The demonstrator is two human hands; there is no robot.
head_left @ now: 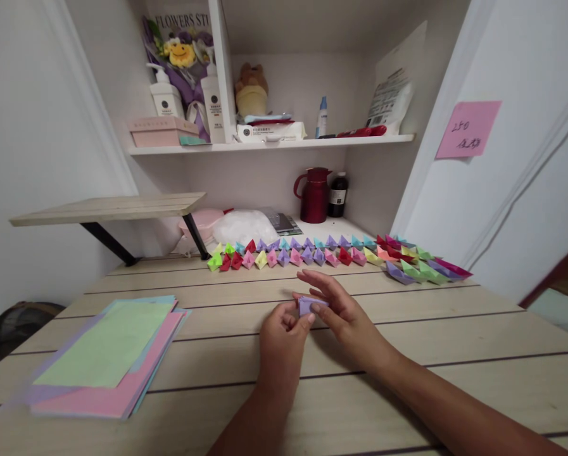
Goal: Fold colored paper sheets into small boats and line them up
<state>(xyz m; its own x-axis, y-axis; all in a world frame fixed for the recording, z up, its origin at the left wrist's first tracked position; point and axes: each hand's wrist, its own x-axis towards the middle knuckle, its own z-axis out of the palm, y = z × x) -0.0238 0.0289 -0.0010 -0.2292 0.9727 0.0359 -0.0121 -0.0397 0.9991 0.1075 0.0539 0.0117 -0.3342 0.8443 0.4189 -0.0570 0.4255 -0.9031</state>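
Far left on the tabletop we note a stack of coloured paper, a pale green sheet uppermost, its edges fanned out of line. Behind it stands a wooden riser on black legs. From just right of the riser, folded boats run across the rear of the tabletop in two rows.

Near the middle, in front of those rows, our left hand has its fingers curled in, the grip closed around the left end of the purple paper, with the thumb at its lower edge. The paper is small, already folded, and held between both hands above the tabletop. Our right hand pinches the right part, thumb on the near face; its upper fingers stand extended, clear of the paper. The far-side fingertips are partly hidden, so we cannot tell exactly where they press.

Judgement on method: the left grip should serve as the clamp, firm but not crushing, while the right thumb does the fine work. We would line up edges and corners before pressing, then run the thumb once, evenly, along the whole crease. Too hard a pinch could likely buckle layers this small.

Farther right, the boats bunch into a closer cluster; above hangs a pink note.
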